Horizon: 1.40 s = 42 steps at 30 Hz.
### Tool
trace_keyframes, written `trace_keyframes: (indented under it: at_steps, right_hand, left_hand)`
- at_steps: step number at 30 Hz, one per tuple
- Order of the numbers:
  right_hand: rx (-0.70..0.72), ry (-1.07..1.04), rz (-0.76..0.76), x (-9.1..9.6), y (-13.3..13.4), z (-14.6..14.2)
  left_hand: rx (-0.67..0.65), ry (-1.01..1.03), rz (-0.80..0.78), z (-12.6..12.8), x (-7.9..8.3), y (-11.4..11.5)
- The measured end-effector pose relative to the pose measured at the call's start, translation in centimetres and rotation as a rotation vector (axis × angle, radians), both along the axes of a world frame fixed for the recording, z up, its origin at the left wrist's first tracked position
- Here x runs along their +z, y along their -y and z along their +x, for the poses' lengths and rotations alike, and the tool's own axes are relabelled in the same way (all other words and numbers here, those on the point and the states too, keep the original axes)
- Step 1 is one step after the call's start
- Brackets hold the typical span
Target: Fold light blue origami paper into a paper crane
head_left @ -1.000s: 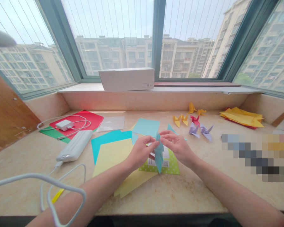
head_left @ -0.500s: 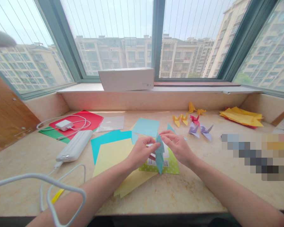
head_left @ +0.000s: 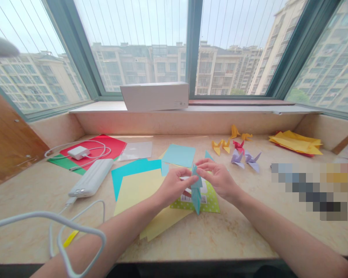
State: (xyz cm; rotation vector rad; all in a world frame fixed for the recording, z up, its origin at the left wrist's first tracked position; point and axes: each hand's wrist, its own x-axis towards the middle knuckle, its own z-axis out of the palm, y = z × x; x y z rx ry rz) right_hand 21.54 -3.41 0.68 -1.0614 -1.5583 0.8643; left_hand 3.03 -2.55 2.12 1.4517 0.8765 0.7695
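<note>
A light-blue folded origami paper (head_left: 196, 193) hangs upright between my hands, its narrow point downward. My left hand (head_left: 174, 185) pinches its upper part from the left, thumb in front. From the right, my right hand (head_left: 216, 175) grips the top edge, with some fingers hidden behind the paper. Below it lies a green dotted packet (head_left: 213, 200) with a printed label. Pale yellow sheets (head_left: 139, 189) and bright blue sheets (head_left: 118, 173) spread to the left. Behind my hands is a light-blue square sheet (head_left: 179, 155).
Folded paper cranes in yellow, red and lilac (head_left: 252, 161) stand at the back right, near a stack of yellow paper (head_left: 297, 143). On the left are a power bank (head_left: 91, 179), a charger (head_left: 79, 152) on red paper, and a looping white cable (head_left: 46, 217). A white box (head_left: 155, 97) stands on the sill.
The folded paper has turned slightly, so more of a flat face shows, and its lower point has shifted a little right and down. Both hands keep hold in nearly the same place.
</note>
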Motion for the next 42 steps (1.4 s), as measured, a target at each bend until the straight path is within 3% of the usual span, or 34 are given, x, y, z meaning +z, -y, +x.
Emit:
trace_keyframes:
  at_steps: [12,28,35,42]
  right_hand:
    - [0.007,0.028,0.044,0.4,0.3,-0.3]
    - [-0.118,0.094,0.113,0.8,0.7,-0.8]
    - [-0.132,0.112,0.105,1.2,0.9,-0.9]
    - [-0.059,0.215,-0.004,1.7,0.9,0.1]
  left_hand:
    - [-0.061,-0.073,0.108,-0.1,-0.5,-0.2]
    - [-0.03,-0.047,0.204,0.0,-0.1,0.0]
    - [-0.048,-0.02,0.212,0.1,0.1,0.0]
    - [0.037,0.022,0.139,0.0,0.0,-0.1]
